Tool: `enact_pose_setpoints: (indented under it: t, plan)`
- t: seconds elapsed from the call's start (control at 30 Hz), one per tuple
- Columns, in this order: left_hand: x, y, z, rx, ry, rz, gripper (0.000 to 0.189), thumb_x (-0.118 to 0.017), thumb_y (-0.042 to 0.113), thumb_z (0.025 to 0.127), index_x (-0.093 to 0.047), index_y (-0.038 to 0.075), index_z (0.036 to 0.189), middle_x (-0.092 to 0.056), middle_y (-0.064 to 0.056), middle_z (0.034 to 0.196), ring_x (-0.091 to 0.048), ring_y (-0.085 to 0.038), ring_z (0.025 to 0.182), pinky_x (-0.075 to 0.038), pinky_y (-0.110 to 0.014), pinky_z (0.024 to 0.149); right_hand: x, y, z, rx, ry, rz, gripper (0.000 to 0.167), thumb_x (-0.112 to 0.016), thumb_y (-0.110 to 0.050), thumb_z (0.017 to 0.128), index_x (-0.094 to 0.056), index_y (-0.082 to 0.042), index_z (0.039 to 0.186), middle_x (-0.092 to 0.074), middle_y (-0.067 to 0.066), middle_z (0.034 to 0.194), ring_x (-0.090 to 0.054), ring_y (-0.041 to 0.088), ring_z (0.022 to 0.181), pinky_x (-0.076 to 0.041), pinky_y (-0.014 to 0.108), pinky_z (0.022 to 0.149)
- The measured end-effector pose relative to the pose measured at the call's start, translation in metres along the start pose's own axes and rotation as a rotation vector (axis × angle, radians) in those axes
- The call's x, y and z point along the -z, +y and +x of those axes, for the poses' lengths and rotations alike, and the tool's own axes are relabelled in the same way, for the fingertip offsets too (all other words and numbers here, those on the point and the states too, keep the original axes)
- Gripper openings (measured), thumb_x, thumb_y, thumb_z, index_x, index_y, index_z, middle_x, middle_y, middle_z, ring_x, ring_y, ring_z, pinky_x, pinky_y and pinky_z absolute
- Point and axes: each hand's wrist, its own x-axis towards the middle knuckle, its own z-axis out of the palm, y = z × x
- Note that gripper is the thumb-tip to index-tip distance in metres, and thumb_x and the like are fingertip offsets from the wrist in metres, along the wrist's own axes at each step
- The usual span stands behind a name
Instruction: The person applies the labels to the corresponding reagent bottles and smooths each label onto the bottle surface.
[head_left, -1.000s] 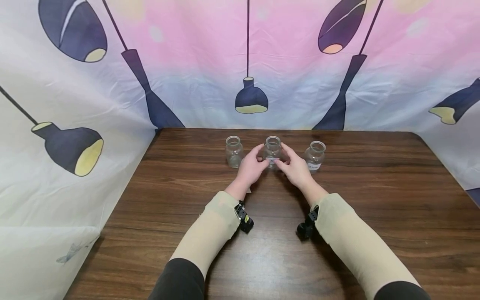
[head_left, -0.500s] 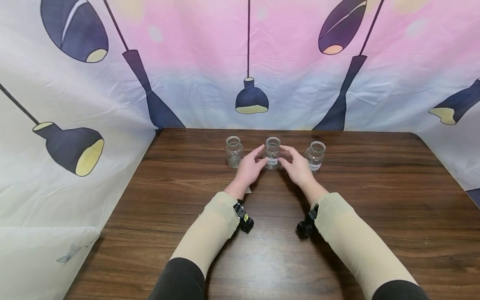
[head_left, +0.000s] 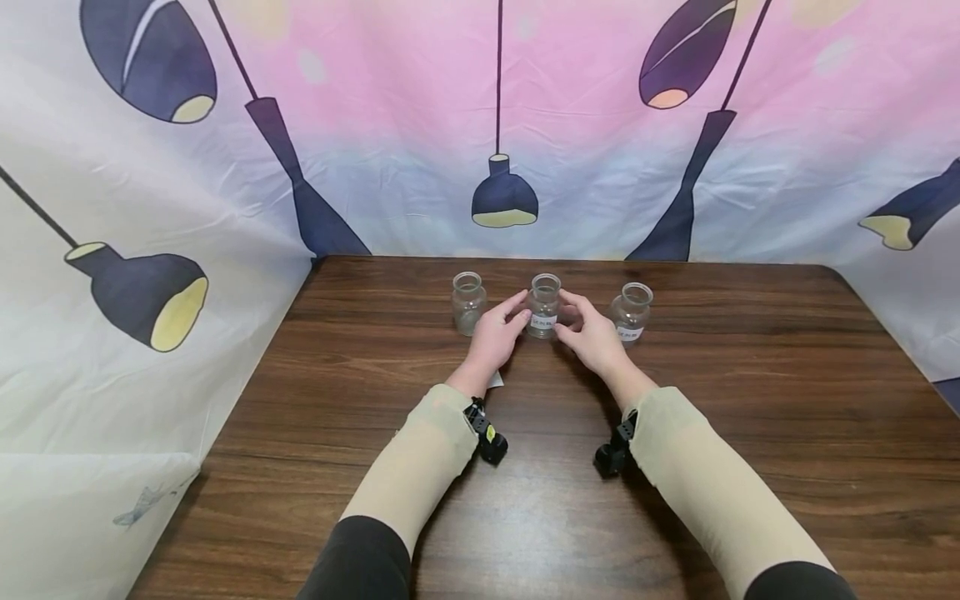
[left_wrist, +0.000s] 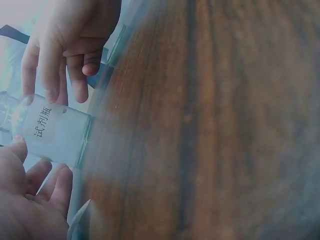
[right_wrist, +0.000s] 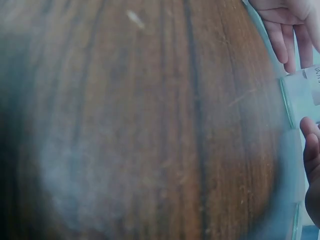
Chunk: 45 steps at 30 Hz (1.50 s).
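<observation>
A clear glass reagent bottle (head_left: 544,304) with a white label (left_wrist: 42,121) stands upright on the table between my hands. My left hand (head_left: 495,336) is at its left side, index finger near the shoulder and thumb close to the label's edge, fingers loosely bent. On the right side, my right hand (head_left: 595,335) mirrors this, its thumb and index finger at the glass. Neither hand wraps round the bottle. A second glass bottle (head_left: 468,302) stands just left of my left hand. A third, labelled bottle (head_left: 632,312) is right of my right hand.
A brown wood-grain table (head_left: 337,433) reaches back to a hanging printed cloth (head_left: 420,200). A small white paper piece (head_left: 496,380) lies beside my left wrist, mostly hidden. Dark wrist cameras (head_left: 492,447) hang under both wrists.
The middle bottle's label has turned to face forward and shows more fully. My thumbs have moved outward off it. The side bottles stay in place.
</observation>
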Motion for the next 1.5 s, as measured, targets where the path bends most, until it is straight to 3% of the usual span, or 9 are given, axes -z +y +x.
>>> enact_pose_setpoints:
  t: [0.33, 0.53, 1.27, 1.5]
  plan:
    - [0.0008, 0.0032, 0.0058, -0.016, -0.121, 0.148, 0.058, -0.063, 0.027, 0.090, -0.039, 0.018, 0.142, -0.057, -0.003, 0.127, -0.060, -0.015, 0.100, -0.047, -0.031, 0.086, -0.0020, 0.0026, 0.0035, 0.013, -0.003, -0.040, 0.064, -0.065, -0.017, 0.089, -0.032, -0.022, 0.143, -0.056, 0.014, 0.123, -0.062, 0.026, 0.088, -0.050, 0.041, 0.075]
    - [0.0020, 0.0051, 0.0080, -0.011, -0.130, 0.194, 0.053, -0.061, 0.014, 0.091, -0.039, 0.016, 0.139, -0.057, -0.006, 0.125, -0.060, -0.016, 0.098, -0.047, -0.031, 0.085, -0.0026, 0.0023, 0.0041, 0.003, 0.003, -0.043, 0.060, -0.063, -0.016, 0.090, -0.033, -0.021, 0.143, -0.056, 0.015, 0.122, -0.062, 0.027, 0.090, -0.049, 0.042, 0.076]
    - [0.0054, 0.0000, 0.0056, -0.003, -0.099, 0.115, 0.049, -0.063, 0.014, 0.090, -0.045, 0.018, 0.135, -0.061, -0.007, 0.113, -0.061, -0.017, 0.098, -0.048, -0.031, 0.085, -0.0027, 0.0033, 0.0044, 0.013, -0.024, -0.032, 0.062, -0.061, -0.013, 0.091, -0.031, -0.022, 0.144, -0.056, 0.015, 0.124, -0.061, 0.028, 0.090, -0.048, 0.043, 0.079]
    - [0.0066, 0.0018, 0.0025, -0.027, -0.103, 0.091, 0.053, -0.065, 0.021, 0.089, -0.043, 0.018, 0.136, -0.060, -0.006, 0.113, -0.061, -0.017, 0.097, -0.049, -0.031, 0.082, -0.0007, 0.0062, 0.0015, 0.036, -0.021, -0.037, 0.059, -0.061, -0.027, 0.091, -0.034, -0.022, 0.144, -0.059, 0.015, 0.119, -0.062, 0.028, 0.090, -0.048, 0.044, 0.078]
